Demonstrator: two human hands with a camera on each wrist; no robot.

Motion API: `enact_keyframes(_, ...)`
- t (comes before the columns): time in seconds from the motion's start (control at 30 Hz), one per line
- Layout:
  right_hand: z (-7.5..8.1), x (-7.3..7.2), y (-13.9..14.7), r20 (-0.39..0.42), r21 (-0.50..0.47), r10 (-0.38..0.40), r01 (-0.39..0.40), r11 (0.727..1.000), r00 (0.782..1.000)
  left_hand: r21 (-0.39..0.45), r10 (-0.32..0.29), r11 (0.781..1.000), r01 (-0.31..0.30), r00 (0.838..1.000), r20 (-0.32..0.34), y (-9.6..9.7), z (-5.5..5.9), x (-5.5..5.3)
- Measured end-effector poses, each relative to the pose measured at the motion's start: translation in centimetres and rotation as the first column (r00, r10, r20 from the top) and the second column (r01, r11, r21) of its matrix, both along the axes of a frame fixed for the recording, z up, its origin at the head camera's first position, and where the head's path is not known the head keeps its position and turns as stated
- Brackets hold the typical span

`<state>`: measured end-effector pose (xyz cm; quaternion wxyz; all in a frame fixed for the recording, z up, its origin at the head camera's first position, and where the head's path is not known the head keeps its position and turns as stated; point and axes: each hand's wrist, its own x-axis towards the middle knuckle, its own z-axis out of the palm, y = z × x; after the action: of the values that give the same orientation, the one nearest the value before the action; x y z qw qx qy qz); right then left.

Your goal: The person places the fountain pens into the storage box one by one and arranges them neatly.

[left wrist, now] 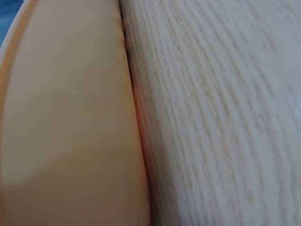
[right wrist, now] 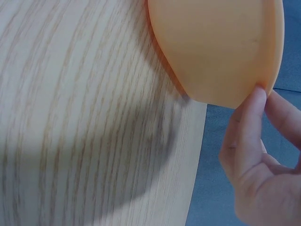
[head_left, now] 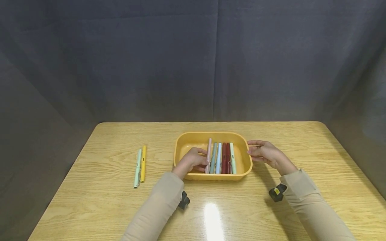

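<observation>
A yellow tray stands on the table with several pens side by side in it. My left hand reaches over its near left rim and grips a pink pen, the leftmost one. Beside that lie a grey-green pen, a light blue pen, two dark red pens and a pale green pen. At the tray's right end my right hand pinches the rim, as the right wrist view shows. The left wrist view has only the tray's outer wall and the table, with the hand out of sight.
Left of the tray, a mint green pen and a yellow pen lie on the wooden table. Dark grey curtains hang behind the table and along both sides.
</observation>
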<state>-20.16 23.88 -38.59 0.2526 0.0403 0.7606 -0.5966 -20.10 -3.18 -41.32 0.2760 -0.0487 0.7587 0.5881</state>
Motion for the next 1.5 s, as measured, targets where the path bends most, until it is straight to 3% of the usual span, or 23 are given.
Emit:
enact_keyframes(0.47, 0.0, 0.0, 0.1, 0.001, -0.004, -0.004, 0.004, 1.0, 1.0, -0.032, 0.026, 0.999, -0.027, 1.0, -0.011, 0.4, -0.1, -0.2)
enact_keyframes(1.5, 0.0, 0.0, 0.0, 0.012, -0.026, -0.008, 0.008, 1.0, 1.0, 0.006, 0.051, 0.999, -0.051, 0.999, -0.008, -0.6, 0.1, -0.1)
